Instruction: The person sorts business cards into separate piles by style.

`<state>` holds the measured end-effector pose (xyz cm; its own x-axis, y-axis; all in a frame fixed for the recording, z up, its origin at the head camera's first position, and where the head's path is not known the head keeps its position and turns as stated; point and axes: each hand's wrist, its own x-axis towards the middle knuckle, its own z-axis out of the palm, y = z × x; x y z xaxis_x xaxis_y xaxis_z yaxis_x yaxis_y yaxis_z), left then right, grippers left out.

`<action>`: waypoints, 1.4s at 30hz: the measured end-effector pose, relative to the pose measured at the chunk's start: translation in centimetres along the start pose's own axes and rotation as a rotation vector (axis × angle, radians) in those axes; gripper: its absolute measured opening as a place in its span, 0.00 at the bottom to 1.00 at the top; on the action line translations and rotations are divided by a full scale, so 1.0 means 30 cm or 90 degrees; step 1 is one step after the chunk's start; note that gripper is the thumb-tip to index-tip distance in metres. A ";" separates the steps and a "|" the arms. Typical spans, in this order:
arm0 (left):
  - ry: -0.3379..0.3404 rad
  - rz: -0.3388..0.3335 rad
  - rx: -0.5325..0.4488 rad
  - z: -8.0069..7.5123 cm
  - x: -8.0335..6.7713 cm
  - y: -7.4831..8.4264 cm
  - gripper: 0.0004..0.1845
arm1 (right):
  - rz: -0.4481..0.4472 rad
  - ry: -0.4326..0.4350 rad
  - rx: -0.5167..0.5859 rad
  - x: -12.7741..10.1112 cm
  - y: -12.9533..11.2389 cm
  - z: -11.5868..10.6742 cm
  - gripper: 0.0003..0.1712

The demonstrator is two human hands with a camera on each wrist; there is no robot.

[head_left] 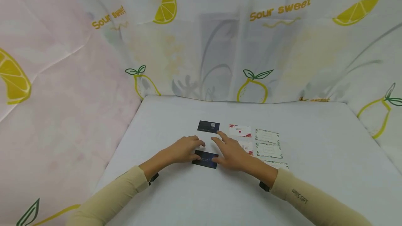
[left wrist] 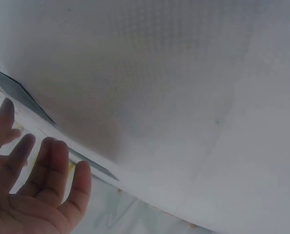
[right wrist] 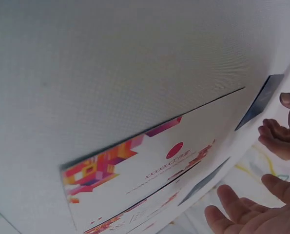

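Observation:
A dark blue card (head_left: 205, 159) lies on the white table between the two hands. At its left end is the thumb of my left hand (head_left: 183, 150), the other fingers stretched forward and slightly bent over the table. My right hand (head_left: 233, 153) has its thumb at the card's right end, overlapping it in the head view, with its fingers spread forward. Farther back, a second dark card (head_left: 207, 126) with a small printed square lies near the right fingertips. In the right wrist view, the right hand (right wrist: 261, 214) shows loose fingers beside a white card with red and orange print (right wrist: 154, 165).
Right of the dark cards lies a white card with red corners (head_left: 240, 131), and another (head_left: 246, 145) partly behind the right hand. Beyond them stands a column of green-leaf-bordered cards (head_left: 267, 136). A lemon-print curtain (head_left: 188, 44) closes off the table's back and sides.

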<state>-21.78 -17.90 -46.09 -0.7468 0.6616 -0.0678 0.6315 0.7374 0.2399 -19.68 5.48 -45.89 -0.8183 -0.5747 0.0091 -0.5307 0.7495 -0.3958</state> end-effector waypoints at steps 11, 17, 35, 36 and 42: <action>0.005 -0.001 0.004 -0.013 0.005 0.017 0.24 | -0.019 -0.037 -0.003 0.043 -0.040 0.014 0.40; -0.036 -0.032 -0.013 -0.013 0.013 0.014 0.25 | 0.066 -0.079 0.034 0.071 -0.037 0.018 0.33; 0.015 0.041 -0.102 -0.036 0.058 -0.059 0.17 | 0.121 -0.105 0.253 0.152 0.035 -0.021 0.04; 0.024 0.040 -0.098 -0.041 0.071 -0.073 0.20 | 0.133 -0.092 0.280 0.167 0.045 -0.033 0.04; 0.078 0.041 -0.047 -0.081 0.169 -0.161 0.33 | 0.164 -0.002 0.345 0.260 0.092 -0.089 0.10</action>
<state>-29.12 -18.43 -45.23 -0.7280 0.6823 0.0671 0.6651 0.6792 0.3105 -28.12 3.95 -44.46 -0.9046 -0.3985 -0.1513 -0.1267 0.5903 -0.7972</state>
